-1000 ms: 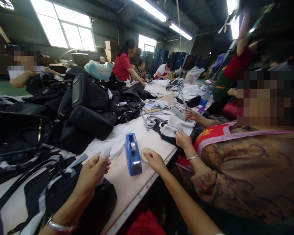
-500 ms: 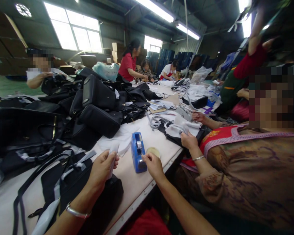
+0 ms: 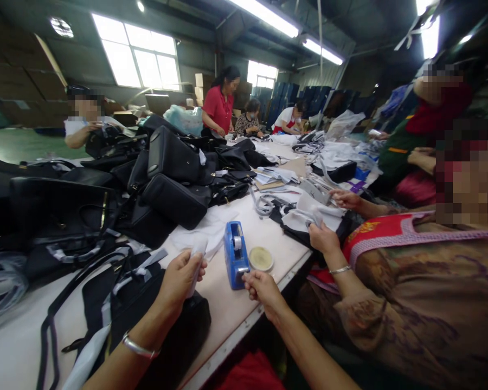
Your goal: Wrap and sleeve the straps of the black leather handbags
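My left hand [image 3: 181, 277] is closed around a strip of white paper-like wrapping [image 3: 197, 254], held just above a black bag [image 3: 162, 325] lying at the table's near edge. My right hand [image 3: 262, 287] is pinched at the front end of a blue tape dispenser [image 3: 235, 254] standing on the pale tabletop [image 3: 236, 309]. What the fingertips pinch is too small to make out. A small round yellowish pad [image 3: 261, 258] lies just right of the dispenser.
A heap of black handbags [image 3: 166, 173] covers the table's left side. To my right a person in a patterned top and red apron [image 3: 394, 271] handles white wrapping over a dark bag [image 3: 309, 216]. Several other people work further along the table.
My right hand left the round pad and moved to the dispenser's front end, now pinching there. My left hand keeps the white strip. The view has shifted slightly.
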A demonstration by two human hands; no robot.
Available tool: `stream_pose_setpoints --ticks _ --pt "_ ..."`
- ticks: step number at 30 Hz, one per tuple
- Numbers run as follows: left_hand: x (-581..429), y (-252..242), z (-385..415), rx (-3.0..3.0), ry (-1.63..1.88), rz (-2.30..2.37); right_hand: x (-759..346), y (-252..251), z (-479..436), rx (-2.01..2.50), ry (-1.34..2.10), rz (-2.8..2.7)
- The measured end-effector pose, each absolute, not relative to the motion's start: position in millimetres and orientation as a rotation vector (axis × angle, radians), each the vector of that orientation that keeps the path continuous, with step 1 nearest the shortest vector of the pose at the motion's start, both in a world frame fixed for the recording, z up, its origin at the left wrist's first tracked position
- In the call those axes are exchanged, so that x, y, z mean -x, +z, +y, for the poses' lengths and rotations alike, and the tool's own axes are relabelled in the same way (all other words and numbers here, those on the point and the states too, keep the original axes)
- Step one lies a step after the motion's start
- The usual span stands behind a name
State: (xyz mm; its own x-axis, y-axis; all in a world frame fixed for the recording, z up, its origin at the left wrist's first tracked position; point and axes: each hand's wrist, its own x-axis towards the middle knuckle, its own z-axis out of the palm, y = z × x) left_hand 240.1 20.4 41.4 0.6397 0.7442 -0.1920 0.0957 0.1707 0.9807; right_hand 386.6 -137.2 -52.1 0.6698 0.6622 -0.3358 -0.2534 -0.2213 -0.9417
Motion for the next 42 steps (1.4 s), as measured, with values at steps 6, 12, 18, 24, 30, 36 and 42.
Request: stream_pose_setpoints --ticks 6,12,18,24,30,36,42 --pt "-240 43 19 -1.331 0.550 0.769 -382 -49 -147 1.918 0.494 -0.693" --pt "-241 42 18 -1.360 0.560 0.733 -360 13 -123 1.579 0.538 -0.957" --pt "-243 32 21 -1.391 0.563 0.671 -370 55 -72 1.426 0.387 -1.338" --pt "-239 28 25 -1.387 0.514 0.587 -392 59 -57 1.491 0.390 -1.569" --pt "-233 44 26 -1.263 0.398 0.509 -398 39 -47 1.304 0.789 -1.257" --pt "-221 55 27 -0.937 0.306 0.408 -368 6 -30 1.074 0.851 -0.935" --pt "-216 46 30 -0.787 0.320 0.429 -357 -5 -25 1.059 0.948 -0.897"
